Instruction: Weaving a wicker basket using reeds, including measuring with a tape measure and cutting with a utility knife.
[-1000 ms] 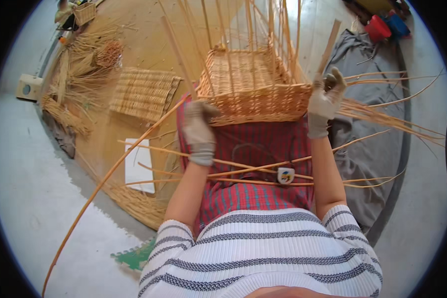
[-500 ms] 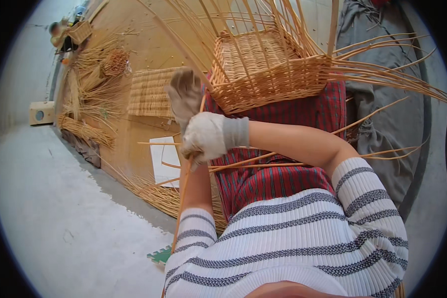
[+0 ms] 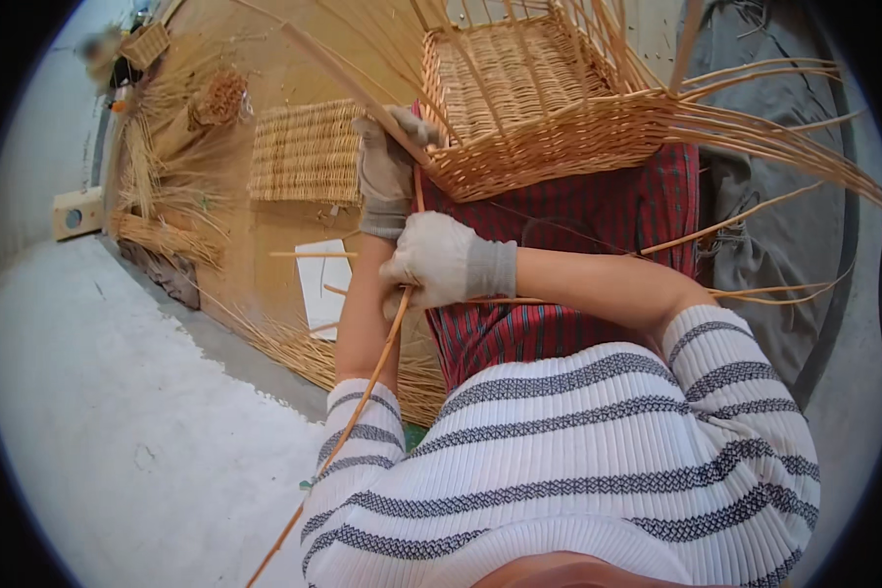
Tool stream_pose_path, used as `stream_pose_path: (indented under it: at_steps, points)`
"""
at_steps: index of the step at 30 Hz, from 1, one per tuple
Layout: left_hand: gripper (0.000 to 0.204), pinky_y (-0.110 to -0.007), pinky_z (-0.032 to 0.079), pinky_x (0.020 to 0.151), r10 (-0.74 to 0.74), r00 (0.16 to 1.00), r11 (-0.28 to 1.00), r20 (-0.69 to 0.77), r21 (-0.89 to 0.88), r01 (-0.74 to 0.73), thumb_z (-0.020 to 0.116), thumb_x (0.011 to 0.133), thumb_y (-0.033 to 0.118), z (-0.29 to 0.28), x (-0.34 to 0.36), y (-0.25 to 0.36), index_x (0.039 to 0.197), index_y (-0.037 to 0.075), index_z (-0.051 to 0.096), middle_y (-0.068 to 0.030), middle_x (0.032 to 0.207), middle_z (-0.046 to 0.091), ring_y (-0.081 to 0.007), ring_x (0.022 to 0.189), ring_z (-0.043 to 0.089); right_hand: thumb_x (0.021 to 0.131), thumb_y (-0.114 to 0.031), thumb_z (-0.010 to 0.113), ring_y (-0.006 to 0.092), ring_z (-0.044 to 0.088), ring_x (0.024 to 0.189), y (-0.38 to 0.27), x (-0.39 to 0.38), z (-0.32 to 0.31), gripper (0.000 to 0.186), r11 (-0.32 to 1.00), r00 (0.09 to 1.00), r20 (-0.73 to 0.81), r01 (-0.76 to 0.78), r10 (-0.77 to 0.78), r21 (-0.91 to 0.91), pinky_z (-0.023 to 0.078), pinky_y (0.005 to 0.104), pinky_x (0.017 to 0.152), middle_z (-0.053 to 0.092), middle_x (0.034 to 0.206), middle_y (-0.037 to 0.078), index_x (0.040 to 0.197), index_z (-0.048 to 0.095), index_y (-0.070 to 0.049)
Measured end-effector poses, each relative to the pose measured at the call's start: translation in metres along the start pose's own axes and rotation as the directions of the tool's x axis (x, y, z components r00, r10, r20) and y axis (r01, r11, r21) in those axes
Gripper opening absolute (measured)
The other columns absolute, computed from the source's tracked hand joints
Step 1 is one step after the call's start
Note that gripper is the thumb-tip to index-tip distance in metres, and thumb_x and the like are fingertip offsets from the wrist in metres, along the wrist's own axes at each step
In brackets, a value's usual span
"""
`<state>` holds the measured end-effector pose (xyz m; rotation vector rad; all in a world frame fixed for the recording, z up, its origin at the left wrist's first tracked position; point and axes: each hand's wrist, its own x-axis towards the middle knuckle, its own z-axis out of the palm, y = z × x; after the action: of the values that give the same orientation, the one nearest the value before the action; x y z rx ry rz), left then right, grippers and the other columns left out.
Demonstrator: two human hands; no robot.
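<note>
A wicker basket [image 3: 559,147] with long upright stakes rests tilted on the red plaid cloth [image 3: 608,220] over my lap. At its near left corner my left hand [image 3: 387,162], in a pale work glove, is wrapped round the corner, beside a thick stake [image 3: 348,83]. My gloved right hand [image 3: 431,260] crosses over my left forearm and is closed in a fist round a thin willow rod [image 3: 363,402]. The rod runs from the basket's corner through the fist, then down to the lower left across my left sleeve. My left fingertips are partly hidden.
A flat woven panel [image 3: 304,157] and a white sheet of paper [image 3: 323,284] lie on the wooden board to the left. Willow bundles [image 3: 167,240] are spread beyond them. Long stakes [image 3: 774,147] stick out to the right above a grey cloth [image 3: 755,225].
My left hand has gone from spread fingers to closing on the basket's corner. My right fist has shifted slightly right, and the rod's tail swings out lower left. The basket sits slightly higher and further right.
</note>
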<state>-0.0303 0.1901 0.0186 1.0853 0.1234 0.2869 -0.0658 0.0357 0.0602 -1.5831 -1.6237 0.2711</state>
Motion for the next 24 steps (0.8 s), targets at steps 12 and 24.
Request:
stream_pose_path:
  at_steps: [12,24]
  points:
    - [0.080,-0.032,0.032,0.035,-0.060,0.996,0.989,-0.063,-0.139,0.051,0.041,0.078,0.088,0.004,0.015,0.001,0.067,0.010,0.051,-0.0021,0.050,0.042,-0.0174,0.039,0.039,0.107,-0.049,0.031,0.0171,0.040,0.052,0.069,-0.037,-0.069,0.058,0.701,0.536,-0.617,0.064,0.576,0.710,0.042,0.0304,0.054,0.039,0.062,0.005,0.075,0.054,-0.007]
    - [0.041,-0.034,0.048,0.101,-0.075,0.990,0.972,0.120,0.231,0.046,0.081,0.077,-0.005,0.017,-0.013,-0.002,0.098,0.011,0.050,-0.0020,0.102,0.063,-0.0140,0.107,0.059,0.090,0.004,0.068,0.0104,0.061,0.088,0.099,-0.082,-0.114,0.022,0.707,0.591,-0.498,-0.185,0.635,0.682,0.054,0.0251,0.078,0.065,0.096,0.002,0.107,0.058,-0.005]
